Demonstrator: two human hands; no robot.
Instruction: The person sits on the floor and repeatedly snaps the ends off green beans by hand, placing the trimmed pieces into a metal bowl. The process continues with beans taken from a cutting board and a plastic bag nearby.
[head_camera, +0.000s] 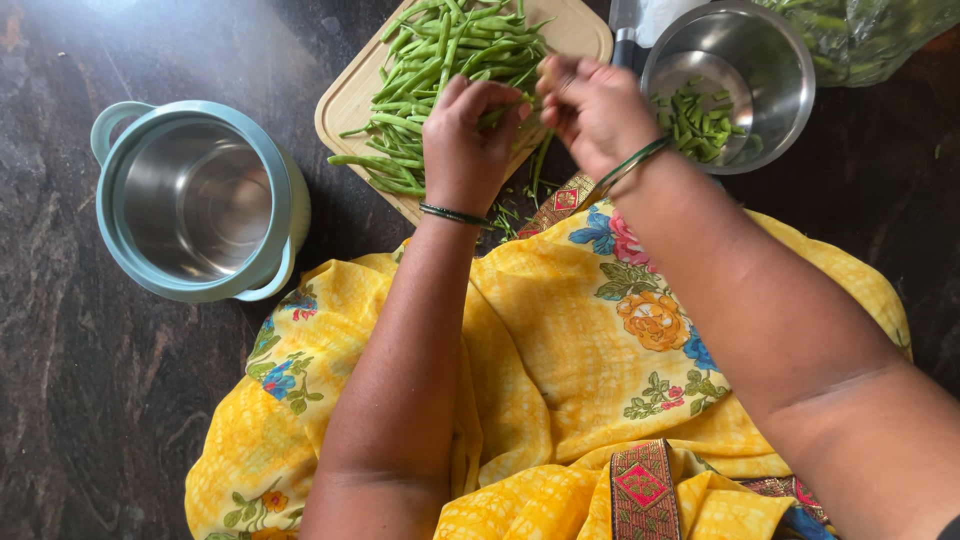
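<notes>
Item: green bean (505, 112) — one long pod, gripped between my two hands over the near edge of the wooden cutting board (350, 100), at about 12 o'clock from my lap.

Hands: my left hand (468, 135) is curled shut on the bean, knuckles up; my right hand (595, 110) pinches at its other end, fingers bunched. The two hands sit close together, nearly touching, each with a thin bangle at the wrist.

Handling note, as I judge it: hold the pod near its tip with a short grip, snap cleanly and pull any string down the seam, working above the board so scraps fall there and not on the cloth. Keep pieces even in length.

Appearance of the bean: slim, mid-green, smooth, mostly hidden by my fingers; whether its end is already off I cannot tell.

Surroundings:
- Heap of whole beans (440, 55) on the board, at 12 o'clock, lying roughly parallel.
- Steel bowl (775, 60) at 1 o'clock, holding a small lot of short cut pieces (695, 125).
- Steel pot with pale blue-green outer wall and handles (200, 200) at 10 o'clock — nothing visible inside.
- Clear bag of greens (870, 35) at 2 o'clock, partly out of view.
- Yellow flowered cloth (560, 350) across my lap, on a dark stone surface (90, 400).
</notes>
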